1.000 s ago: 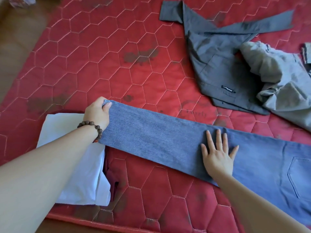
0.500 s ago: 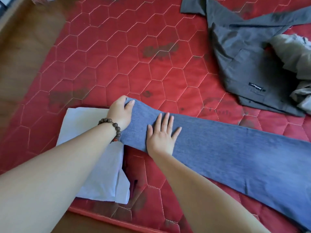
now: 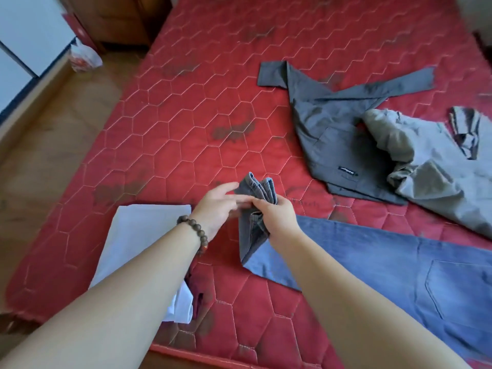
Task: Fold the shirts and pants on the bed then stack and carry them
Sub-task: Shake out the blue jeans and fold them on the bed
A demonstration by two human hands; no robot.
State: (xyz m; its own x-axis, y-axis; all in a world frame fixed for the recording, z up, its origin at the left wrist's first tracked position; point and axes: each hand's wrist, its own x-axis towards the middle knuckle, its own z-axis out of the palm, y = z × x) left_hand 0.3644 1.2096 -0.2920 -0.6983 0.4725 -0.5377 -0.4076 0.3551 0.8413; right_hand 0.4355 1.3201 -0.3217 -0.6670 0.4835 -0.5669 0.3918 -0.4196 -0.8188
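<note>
View from above, looking down at a bed (image 3: 186,123) w/ a red quilted cover. Two bare forearms reach in from the near edge. The right hand (image 3: 277,217) is curled tight around the bunched hem end of a pair of blue jeans (image 3: 372,259), lifting it off the bed; the hem fans up above the fist. The rest of the jeans lies flat, running to the near right, back pocket showing. The left hand (image 3: 218,206), w/ a bead bracelet (image 3: 195,235) on the wrist, is just beside the right, fingers stretched toward the hem; it's blurred, so can't tell if it touches or pinches the cloth.

Near left: a folded white shirt (image 3: 138,243), w/ something dark red partly under it. Far right: a dark grey shirt (image 3: 335,134) spread out, unfolded, and a light grey garment (image 3: 436,171) crumpled, overlapping its right side.

Step in hand, as I judge it: folding the leg end over toward the waist. To do it well, prob. best to get both hands on the hem corners, one each, so the legs stay stacked edge to edge, then carry the hem straight along the length of the jeans and lay it level w/ the waistband. Smooth flat before the next fold. A one-fisted bunch risks a twisted, lumpy fold that won't stack.
</note>
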